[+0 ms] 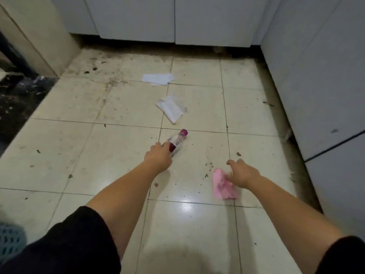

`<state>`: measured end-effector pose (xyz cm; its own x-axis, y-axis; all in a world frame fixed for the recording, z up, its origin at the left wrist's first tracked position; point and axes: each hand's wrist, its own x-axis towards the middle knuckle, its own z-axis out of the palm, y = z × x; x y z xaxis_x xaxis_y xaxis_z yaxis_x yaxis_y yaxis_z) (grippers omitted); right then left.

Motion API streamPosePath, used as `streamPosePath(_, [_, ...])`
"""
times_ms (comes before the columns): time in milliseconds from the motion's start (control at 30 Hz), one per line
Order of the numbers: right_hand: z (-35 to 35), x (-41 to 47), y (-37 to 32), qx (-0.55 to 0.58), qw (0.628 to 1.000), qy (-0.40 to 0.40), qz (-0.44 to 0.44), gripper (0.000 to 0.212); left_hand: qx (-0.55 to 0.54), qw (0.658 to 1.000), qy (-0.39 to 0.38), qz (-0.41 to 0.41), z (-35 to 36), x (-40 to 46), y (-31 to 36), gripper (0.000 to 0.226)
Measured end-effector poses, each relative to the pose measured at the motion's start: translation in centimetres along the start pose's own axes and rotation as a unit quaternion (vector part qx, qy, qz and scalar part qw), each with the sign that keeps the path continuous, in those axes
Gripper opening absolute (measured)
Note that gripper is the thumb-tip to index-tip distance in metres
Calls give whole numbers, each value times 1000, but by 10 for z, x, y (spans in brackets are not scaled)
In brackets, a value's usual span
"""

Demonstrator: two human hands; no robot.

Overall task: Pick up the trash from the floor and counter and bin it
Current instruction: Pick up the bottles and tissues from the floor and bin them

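Observation:
A small clear plastic bottle with a magenta cap and label lies on the dirty tiled floor. My left hand reaches over its near end, fingers touching it. A crumpled pink paper lies to the right; my right hand rests on its right edge, fingers pinching it while the index finger sticks out. Farther off lie a crumpled white paper and a flat white sheet.
White cabinet doors line the back and a white cabinet side runs along the right. A beige wall corner and dark marble threshold are at left. Dirt specks litter the tiles. A blue mesh object sits at lower left.

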<state>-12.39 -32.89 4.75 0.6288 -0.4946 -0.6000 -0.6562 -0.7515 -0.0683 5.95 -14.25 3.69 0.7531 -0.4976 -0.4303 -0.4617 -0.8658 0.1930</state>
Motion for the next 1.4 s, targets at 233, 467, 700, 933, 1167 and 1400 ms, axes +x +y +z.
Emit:
streamPosePath(233, [85, 18, 25, -2, 996, -15, -87, 75, 16, 999, -12, -42, 48, 43, -10, 88])
streamPosePath(467, [91, 21, 18, -37, 989, -2, -140, 39, -30, 996, -27, -85, 83, 6, 3, 92])
streamPosePath(700, [10, 5, -54, -24, 975, 42, -215, 29, -119, 988, 6, -99, 22, -76, -54, 95])
streamPosePath(933, [-75, -70, -265, -38, 905, 120, -407, 24, -213, 936, 175, -218, -98, -206, -182, 94])
streamPosePath(1167, [-39, -203, -477, -37, 788, 117, -604, 20, -263, 849, 305, -341, -116, -378, -295, 97])
streamPosePath(1400, [43, -272, -575, -98, 750, 65, -651, 18, -300, 768, 365, -431, -70, -501, -369, 97])
